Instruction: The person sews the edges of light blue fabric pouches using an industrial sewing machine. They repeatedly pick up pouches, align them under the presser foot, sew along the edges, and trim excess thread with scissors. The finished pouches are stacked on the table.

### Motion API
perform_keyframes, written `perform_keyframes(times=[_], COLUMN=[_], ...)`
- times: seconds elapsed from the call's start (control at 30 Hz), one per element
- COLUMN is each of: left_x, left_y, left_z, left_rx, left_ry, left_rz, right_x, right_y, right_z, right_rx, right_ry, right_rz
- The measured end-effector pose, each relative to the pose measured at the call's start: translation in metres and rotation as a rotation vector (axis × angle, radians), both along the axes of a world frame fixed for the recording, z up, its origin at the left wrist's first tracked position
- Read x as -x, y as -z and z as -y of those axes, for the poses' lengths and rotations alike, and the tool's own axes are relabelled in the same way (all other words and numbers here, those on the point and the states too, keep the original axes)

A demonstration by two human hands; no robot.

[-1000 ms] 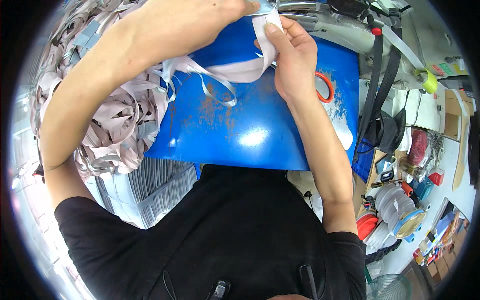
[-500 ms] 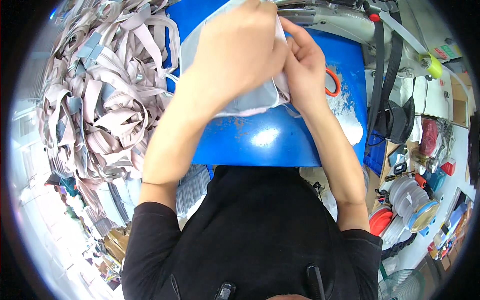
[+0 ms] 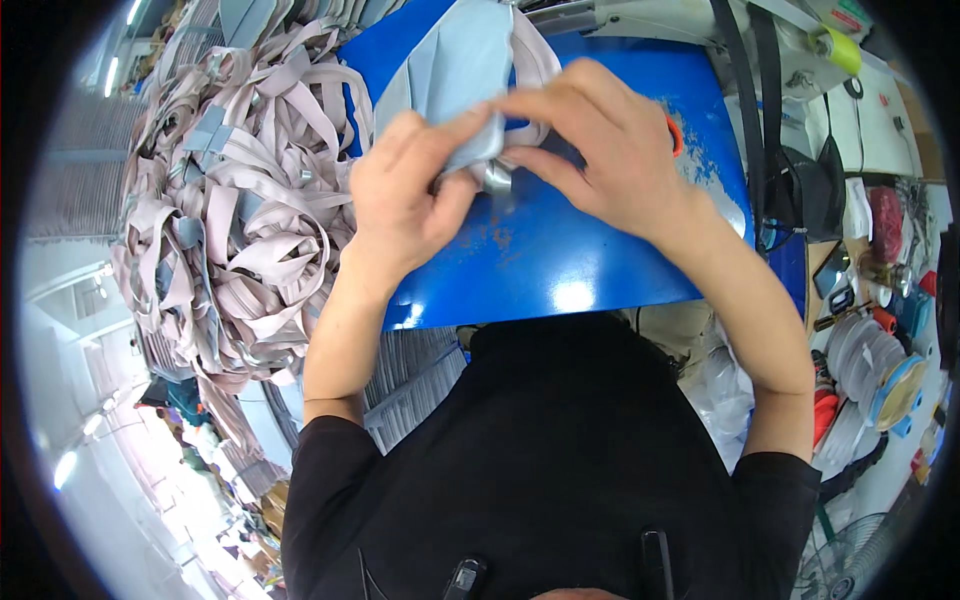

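The cloth point(image 3: 465, 70), over the blue surface point(image 3: 560, 255), looks light, soft and floppy, best pinched at its near corner, where the left grip point(image 3: 412, 190) clasps it; whether the blurred right grip point(image 3: 620, 145) is closed, I cannot tell.

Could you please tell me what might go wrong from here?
The pink strap curves beside the grey-blue fabric piece, so it might twist or fold under. The tangled strap pile lies close to the left forearm and could snag it. The red-orange ring sits right beside the right grip and might get knocked.
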State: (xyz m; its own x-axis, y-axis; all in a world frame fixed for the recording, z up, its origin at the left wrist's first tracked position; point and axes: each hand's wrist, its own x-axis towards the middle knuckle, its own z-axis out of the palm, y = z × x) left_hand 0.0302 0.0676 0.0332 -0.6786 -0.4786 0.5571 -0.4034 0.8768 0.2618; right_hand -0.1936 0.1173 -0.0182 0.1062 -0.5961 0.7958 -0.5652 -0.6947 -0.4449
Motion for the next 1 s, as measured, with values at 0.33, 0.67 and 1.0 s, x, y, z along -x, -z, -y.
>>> perform_keyframes(times=[0.33,0.67,1.0], left_x=[-0.005,-0.007,-0.007], left_y=[0.001,-0.006,0.003], left_z=[0.013,0.010,0.006], left_rx=[-0.312,-0.489,-0.496], left_ry=[-0.052,-0.051,-0.043], left_rz=[-0.442,-0.518,-0.496], right_x=[-0.007,-0.024,-0.023], right_y=[0.046,-0.001,-0.030], right_z=[0.013,0.025,0.026], right_rx=[0.221,0.087,-0.666], right_ry=[0.287,-0.117,-0.265], right_rz=[0.110,-0.247,-0.436])
